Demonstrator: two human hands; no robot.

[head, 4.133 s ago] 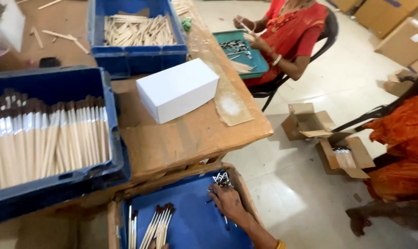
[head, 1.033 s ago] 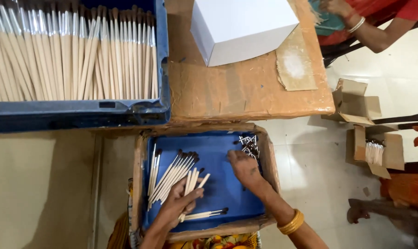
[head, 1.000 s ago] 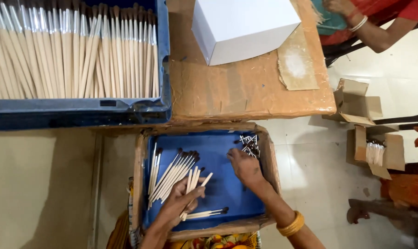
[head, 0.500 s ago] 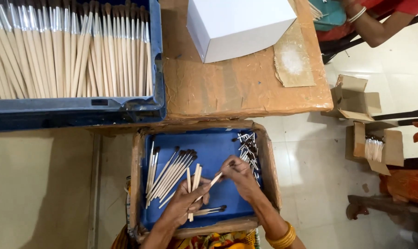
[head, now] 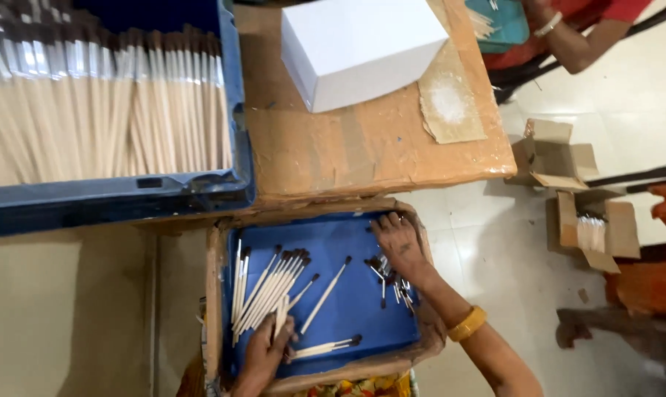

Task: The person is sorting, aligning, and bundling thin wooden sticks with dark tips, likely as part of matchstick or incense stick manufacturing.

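In the blue-lined cardboard tray (head: 347, 235), the left hand (head: 263, 353) pinches pale wooden dark-tipped sticks (head: 270, 287), while the right hand (head: 399, 242) rests spread-fingered beside small loose dark metal ferrules (head: 388, 276).

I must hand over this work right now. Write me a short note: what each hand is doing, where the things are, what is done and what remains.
Left hand: at the near edge of the blue-lined tray, gripping a few loose sticks.
Right hand: reaching to the tray's far right side, over the small dark pieces; grip not visible.
Things: a row of dark-tipped sticks lies left in the tray, a few singles beside it. Bare sticks fill the blue crate on the table.
Done: one row laid out.
Left: the loose sticks and dark pieces.
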